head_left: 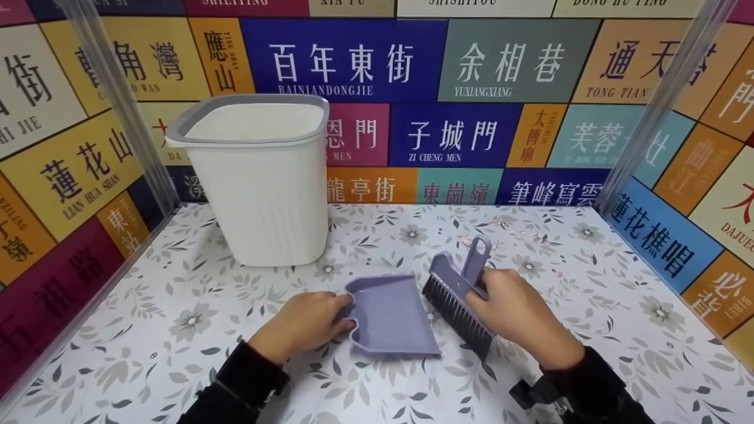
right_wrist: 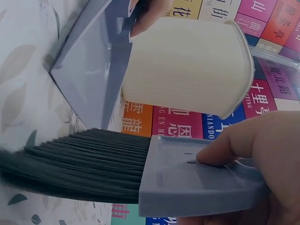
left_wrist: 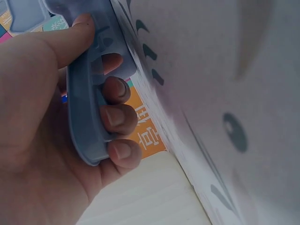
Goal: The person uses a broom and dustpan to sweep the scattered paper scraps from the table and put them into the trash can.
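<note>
A grey-purple dustpan (head_left: pixel 392 318) lies on the table with its wide edge facing right. My left hand (head_left: pixel 312 321) grips its handle; in the left wrist view the fingers curl round the handle (left_wrist: pixel 84 112) and the thumb lies along its top. Just right of the dustpan, my right hand (head_left: pixel 512 312) holds a hand brush (head_left: pixel 450 274) of the same colour. Its dark bristles (right_wrist: pixel 89 164) point down toward the dustpan's open edge. In the right wrist view the thumb presses on the brush's body, while the other fingers are mostly hidden beneath it.
A white bin (head_left: pixel 265 200) with a grey rim stands at the back left, behind the dustpan. Small pinkish bits (head_left: pixel 539 240) are scattered on the flower-patterned tabletop (head_left: pixel 595 330) behind the right hand. Colourful panels (head_left: pixel 341 59) with lettering enclose the back and sides.
</note>
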`<state>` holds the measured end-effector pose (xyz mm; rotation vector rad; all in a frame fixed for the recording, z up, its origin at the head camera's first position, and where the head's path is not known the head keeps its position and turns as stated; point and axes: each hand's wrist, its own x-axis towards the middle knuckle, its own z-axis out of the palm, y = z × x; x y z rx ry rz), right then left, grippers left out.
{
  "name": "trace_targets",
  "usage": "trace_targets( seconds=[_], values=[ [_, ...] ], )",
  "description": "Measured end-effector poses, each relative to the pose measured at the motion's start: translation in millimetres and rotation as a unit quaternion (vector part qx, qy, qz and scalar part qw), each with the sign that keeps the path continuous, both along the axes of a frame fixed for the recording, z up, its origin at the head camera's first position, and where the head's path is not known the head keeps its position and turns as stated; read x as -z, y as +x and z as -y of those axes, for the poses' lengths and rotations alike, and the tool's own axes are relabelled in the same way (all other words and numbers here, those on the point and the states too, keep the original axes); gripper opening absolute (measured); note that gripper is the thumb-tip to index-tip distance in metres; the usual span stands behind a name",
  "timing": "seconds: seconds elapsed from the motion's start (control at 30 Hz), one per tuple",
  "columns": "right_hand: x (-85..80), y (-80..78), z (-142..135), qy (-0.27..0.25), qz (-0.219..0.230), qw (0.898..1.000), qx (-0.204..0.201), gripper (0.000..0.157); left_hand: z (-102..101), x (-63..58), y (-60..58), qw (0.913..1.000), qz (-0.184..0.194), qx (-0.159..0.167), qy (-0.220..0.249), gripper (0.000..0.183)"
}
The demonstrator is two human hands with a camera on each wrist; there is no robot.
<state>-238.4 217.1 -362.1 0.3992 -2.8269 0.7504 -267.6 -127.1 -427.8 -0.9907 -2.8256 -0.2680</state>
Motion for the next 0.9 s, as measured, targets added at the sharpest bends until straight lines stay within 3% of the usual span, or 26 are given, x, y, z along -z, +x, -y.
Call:
trace_targets(
  seconds=[0.23, 0.43, 0.67, 0.9],
  values=[
    [-14.8, -6.0, -26, 0.002, -0.025, 0.999, 0.023, 0.025, 1, -1.4, 0.0, 0.9999, 0.013, -0.003, -0.001, 0.030],
    [-27.0, -13.8, -71, 0.018, -0.057, 0.995, 0.077, 0.023, 0, -0.8, 1.0, 0.9999, 0.010, -0.007, 0.001, 0.025],
    [-26.8, -24.4, -113, 0.039, -0.108, 0.986, 0.118, 0.018, 0, -0.4, -0.1, 0.9999, 0.009, -0.009, -0.006, 0.025],
    [-26.8, -45.5, -151, 0.078, -0.076, 0.985, 0.137, 0.020, -1, -2.7, -0.2, 0.9996, 0.023, -0.013, 0.000, 0.023]
  ],
)
